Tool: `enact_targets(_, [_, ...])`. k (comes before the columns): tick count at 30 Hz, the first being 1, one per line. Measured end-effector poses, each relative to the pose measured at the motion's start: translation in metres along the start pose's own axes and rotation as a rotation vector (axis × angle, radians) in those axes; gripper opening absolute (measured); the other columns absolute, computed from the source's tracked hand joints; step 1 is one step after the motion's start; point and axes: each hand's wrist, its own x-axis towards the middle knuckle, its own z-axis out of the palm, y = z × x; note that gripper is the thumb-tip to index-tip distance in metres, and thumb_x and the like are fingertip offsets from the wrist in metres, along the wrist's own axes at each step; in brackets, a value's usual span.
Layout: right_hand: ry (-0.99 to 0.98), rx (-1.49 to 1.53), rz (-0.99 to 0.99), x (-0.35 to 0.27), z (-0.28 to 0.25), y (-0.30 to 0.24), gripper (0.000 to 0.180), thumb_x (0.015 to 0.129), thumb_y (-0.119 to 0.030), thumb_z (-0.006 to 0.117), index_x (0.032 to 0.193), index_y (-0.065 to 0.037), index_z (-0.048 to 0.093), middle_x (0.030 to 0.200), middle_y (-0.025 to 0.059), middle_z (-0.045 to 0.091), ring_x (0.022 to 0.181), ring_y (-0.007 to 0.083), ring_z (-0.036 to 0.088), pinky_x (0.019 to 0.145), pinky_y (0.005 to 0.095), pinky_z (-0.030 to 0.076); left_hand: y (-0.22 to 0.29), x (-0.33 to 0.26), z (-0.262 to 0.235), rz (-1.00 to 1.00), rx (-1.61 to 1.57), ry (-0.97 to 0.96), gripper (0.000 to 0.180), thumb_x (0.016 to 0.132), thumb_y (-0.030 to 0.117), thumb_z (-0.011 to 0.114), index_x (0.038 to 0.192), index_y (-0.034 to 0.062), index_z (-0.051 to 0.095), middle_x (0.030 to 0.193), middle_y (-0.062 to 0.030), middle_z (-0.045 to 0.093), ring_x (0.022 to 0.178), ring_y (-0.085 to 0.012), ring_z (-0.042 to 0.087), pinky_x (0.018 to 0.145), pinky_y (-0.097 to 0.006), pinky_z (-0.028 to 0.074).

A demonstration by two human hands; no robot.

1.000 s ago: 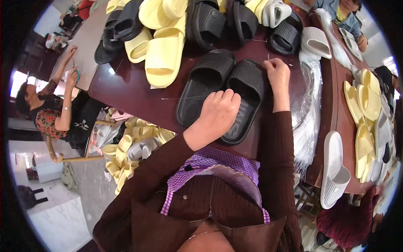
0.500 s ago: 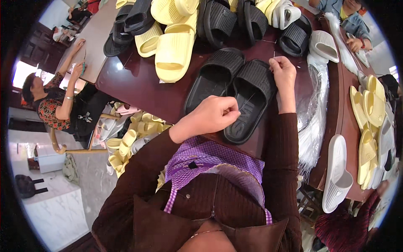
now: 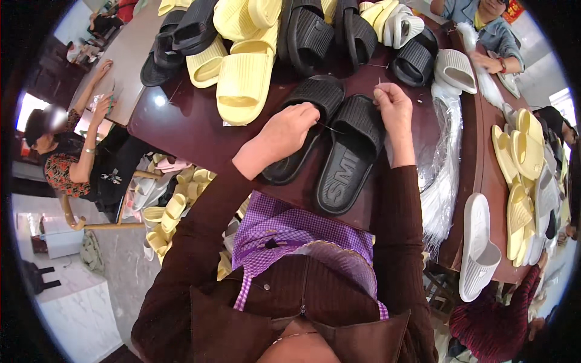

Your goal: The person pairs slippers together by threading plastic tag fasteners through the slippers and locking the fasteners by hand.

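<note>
A pair of black slide slippers lies side by side in front of me, toes away. Over the left slipper my left hand is closed in a pinch. A thin pale strand runs from its fingertips toward the strap of the right slipper. At the outer side of that strap, my right hand pinches a thin piece of strand that sticks up above its fingertips. Whether both hands hold one strand is hidden by the strap.
Yellow slippers and black slippers line the far side of the dark red table. A bundle of clear strands lies to the right, near a white slipper. Other people sit left and far right.
My left hand has moved away and left, from the right slipper to over the left one, drawing the strand. The right hand stays beside the right strap.
</note>
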Motion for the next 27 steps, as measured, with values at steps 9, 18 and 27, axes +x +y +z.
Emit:
enact_targets(9, [-0.276, -0.105, -0.492, 0.030, 0.017, -0.029, 0.017, 0.084, -0.005, 0.064, 0.100, 0.000, 0.065, 0.094, 0.0063, 0.068, 0.088, 0.0138, 0.062, 0.078, 0.0272, 0.050, -0.017, 0.004, 0.021, -0.094, -0.087, -0.100, 0.012, 0.085, 0.005, 0.052, 0.096, -0.0004, 0.053, 0.088, -0.0191, 0.059, 0.085, -0.0374, 0.058, 0.075, -0.045, 0.048])
enact_targets(18, [-0.677, -0.557, -0.520, 0.063, 0.059, -0.033, 0.016, 0.079, -0.016, 0.059, 0.091, -0.006, 0.063, 0.086, 0.0151, 0.066, 0.083, 0.0343, 0.063, 0.073, 0.0415, 0.049, -0.032, -0.003, 0.018, -0.090, -0.115, -0.069, 0.015, 0.088, 0.003, 0.049, 0.101, -0.0033, 0.055, 0.093, -0.0235, 0.058, 0.090, -0.0404, 0.056, 0.080, -0.043, 0.046])
enact_targets(27, [-0.006, -0.477, -0.567, 0.015, 0.004, -0.038, 0.007, 0.082, -0.010, 0.057, 0.086, -0.004, 0.058, 0.080, 0.0130, 0.062, 0.083, 0.0338, 0.060, 0.072, 0.0431, 0.048, -0.010, 0.007, -0.003, -0.124, -0.366, 0.124, 0.017, 0.092, 0.001, 0.048, 0.106, -0.0032, 0.057, 0.099, -0.0146, 0.062, 0.091, -0.0242, 0.060, 0.082, -0.030, 0.046])
